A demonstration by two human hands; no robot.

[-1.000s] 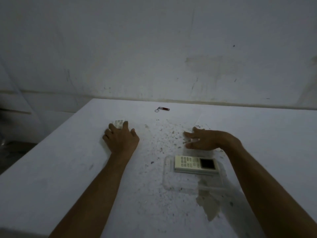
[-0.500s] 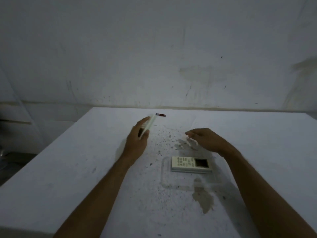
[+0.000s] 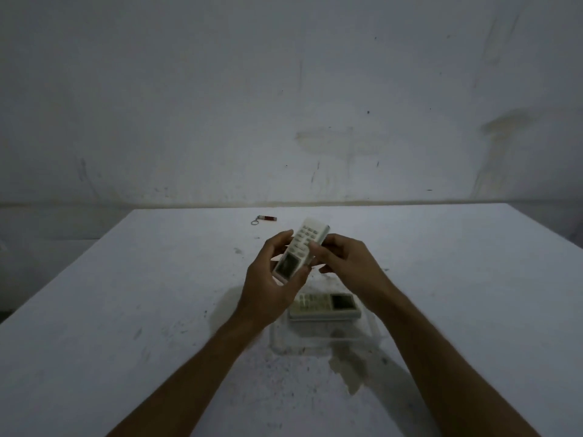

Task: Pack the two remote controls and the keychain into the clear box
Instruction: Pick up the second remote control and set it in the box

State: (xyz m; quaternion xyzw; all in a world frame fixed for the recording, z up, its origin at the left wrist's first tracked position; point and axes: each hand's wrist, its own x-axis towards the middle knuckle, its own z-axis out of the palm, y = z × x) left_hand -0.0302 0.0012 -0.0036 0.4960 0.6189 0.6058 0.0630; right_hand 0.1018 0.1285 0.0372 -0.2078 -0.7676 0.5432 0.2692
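A white remote control (image 3: 301, 250) is held in the air above the table, buttons up and its dark screen toward me. My left hand (image 3: 271, 285) grips its lower end, and my right hand (image 3: 344, 263) pinches its right side. Below them a second white remote (image 3: 325, 305) lies flat inside the clear box (image 3: 318, 345), screen to the right. The keychain (image 3: 264, 219), a small red tag on a metal ring, lies on the table near the far edge, beyond both hands.
The white table (image 3: 126, 310) is scuffed and speckled with dark crumbs, with a brownish stain (image 3: 350, 370) just in front of the box. A stained grey wall (image 3: 284, 105) stands right behind the table's far edge.
My left hand lifted the remote off the table and carried it right, over the box. My right hand rose from the table and took hold of it too.
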